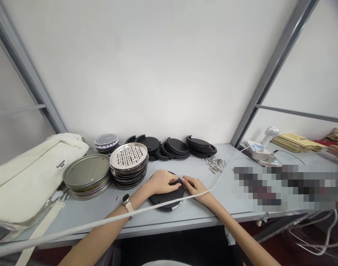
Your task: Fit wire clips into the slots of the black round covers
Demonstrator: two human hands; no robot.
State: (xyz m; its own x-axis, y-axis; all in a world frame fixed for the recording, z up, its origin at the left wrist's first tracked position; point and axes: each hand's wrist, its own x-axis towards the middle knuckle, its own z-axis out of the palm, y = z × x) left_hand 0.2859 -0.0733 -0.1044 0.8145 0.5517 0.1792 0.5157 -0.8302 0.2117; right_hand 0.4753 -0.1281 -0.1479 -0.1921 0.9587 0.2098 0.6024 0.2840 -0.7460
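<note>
A black round disc-shaped holder (pixel 165 201) lies on the grey table in front of me. A thin light edge, like that of a metal plate, shows at its right side. My left hand (pixel 162 181) rests across the disc, its fingers curled at the far right rim. My right hand (pixel 195 186) meets it there, fingertips pinched together at the rim. A small dark, shiny piece shows between the fingertips, too small to name. Beyond my right hand lies a pile of small metal hooks (pixel 214 164). My left wrist wears a watch with a pale strap.
Left of the disc stand stacks of round metal plates (pixel 86 171) and slotted plates (pixel 131 157). Black notched holders (pixel 174 146) lie along the wall. A white bag (pixel 33 177) covers the left end. A white cable (pixel 102 221) crosses before my arms. Another person's hand (pixel 337 150) appears far right.
</note>
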